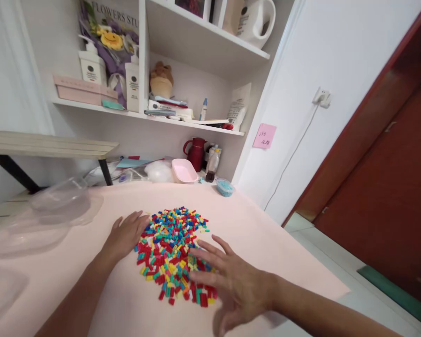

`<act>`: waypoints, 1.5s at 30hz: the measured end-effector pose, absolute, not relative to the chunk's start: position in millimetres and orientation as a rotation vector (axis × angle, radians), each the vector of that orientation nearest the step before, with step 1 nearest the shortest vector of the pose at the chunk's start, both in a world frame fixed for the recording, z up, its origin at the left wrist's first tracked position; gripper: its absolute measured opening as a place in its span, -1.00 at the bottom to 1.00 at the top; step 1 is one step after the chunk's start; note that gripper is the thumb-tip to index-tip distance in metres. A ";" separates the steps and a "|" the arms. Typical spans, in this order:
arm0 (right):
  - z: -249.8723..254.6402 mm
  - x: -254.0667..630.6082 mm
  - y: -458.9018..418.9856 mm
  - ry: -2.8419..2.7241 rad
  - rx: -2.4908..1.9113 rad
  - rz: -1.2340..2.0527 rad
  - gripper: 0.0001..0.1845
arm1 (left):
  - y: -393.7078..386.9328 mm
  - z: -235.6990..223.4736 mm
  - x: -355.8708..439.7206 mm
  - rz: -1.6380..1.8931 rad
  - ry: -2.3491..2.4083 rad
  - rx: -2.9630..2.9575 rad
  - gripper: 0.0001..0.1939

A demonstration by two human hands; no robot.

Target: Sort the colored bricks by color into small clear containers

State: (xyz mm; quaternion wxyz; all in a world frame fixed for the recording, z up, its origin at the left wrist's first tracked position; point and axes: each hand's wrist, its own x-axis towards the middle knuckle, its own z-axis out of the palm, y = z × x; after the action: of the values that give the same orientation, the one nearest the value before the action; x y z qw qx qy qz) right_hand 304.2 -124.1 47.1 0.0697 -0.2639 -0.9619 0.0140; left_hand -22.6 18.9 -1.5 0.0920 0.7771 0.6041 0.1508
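Because they look like moulded plastic, the small, rectangular, multicoloured toy bricks (173, 248), heaped loosely in the middle of the pale pink worktop (266, 238), are probably light, stiff and hard to break, though their smooth faces may slip and the heap is likely to spread when pushed. A single brick seems best pinched by its long sides between thumb and fingertip; a batch would gather more easily between two cupped palms at the heap's outer edges. The left hand (128, 234) lies low at the heap's left edge, palm down, fingers extended and slightly parted, with no brick visibly in its grip; what is beneath the palm is hidden. The right hand (231, 278) hangs over the heap's near right side, fingers spread wide and thumb well apart, blurred, with nothing seen in its hold; whether its fingertips touch the bricks I cannot tell. Both forearms (308, 299) slant in from the near side. Past the heap are a rounded, pale pink plastic basin (184, 172) and a clear round tub (225, 193) of turquoise pieces, with clear plastic containers (61, 201) to the left.
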 end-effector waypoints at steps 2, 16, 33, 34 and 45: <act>35.5 295.6 -120.2 -2.903 -0.740 -0.014 0.02 | 18.7 -1.2 -22.5 0.444 1.799 2.308 -0.45; 26.0 216.4 -17.0 -2.578 -1.122 -0.023 -0.36 | 17.7 0.1 -21.3 0.484 1.810 2.317 -0.48; 11.8 185.8 -73.5 -2.646 -0.412 -0.514 -0.77 | 27.5 -9.5 -30.2 0.604 1.770 2.232 -0.45; 11.6 187.0 -64.3 -2.629 -0.461 -0.515 -0.78 | 27.4 -8.8 -30.4 0.601 1.770 2.232 -0.45; 24.8 253.3 3.6 -2.292 -1.246 -0.092 -0.70 | 28.8 -9.8 -32.5 0.587 1.788 2.228 -0.46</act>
State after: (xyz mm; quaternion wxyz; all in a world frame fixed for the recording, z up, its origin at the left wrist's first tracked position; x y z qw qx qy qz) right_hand 253.3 3.6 24.8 0.2623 -0.4606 -0.8473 -0.0340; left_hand -32.5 28.8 -9.8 0.1124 0.7590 0.6093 0.2000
